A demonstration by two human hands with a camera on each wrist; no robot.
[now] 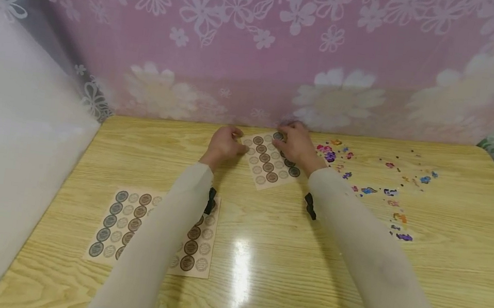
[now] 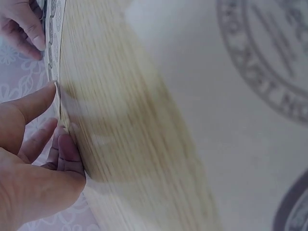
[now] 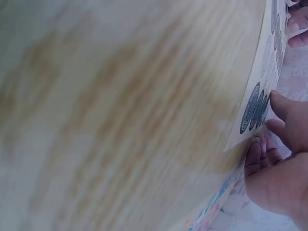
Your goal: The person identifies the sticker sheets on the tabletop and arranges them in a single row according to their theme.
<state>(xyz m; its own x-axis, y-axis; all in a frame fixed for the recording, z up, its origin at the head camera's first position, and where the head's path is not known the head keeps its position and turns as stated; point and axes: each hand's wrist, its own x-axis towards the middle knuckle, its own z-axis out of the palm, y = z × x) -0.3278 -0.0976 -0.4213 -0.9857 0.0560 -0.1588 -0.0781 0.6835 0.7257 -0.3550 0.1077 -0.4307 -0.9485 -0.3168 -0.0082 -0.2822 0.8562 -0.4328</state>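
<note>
A pale sticker sheet (image 1: 267,167) with rows of round brown, grey and faint stamp-like stickers lies at a slant near the table's far edge. My left hand (image 1: 225,145) pinches its left edge by the upper corner, thumb nearer me and fingers beyond. At the far right part of the sheet, my right hand (image 1: 298,145) holds the edge. In the right wrist view, the right thumb (image 3: 281,103) lies at the sheet's dark round stickers, with the other fingers curled below. The right hand covers some stickers in the head view.
A larger sheet of similar round stickers (image 1: 109,221) lies front left, partly under the left sleeve (image 1: 146,245). Small colourful stickers (image 1: 368,190) are scattered at the right of the wooden table (image 1: 267,281). A pink flowered curtain (image 1: 258,72) hangs along the far edge.
</note>
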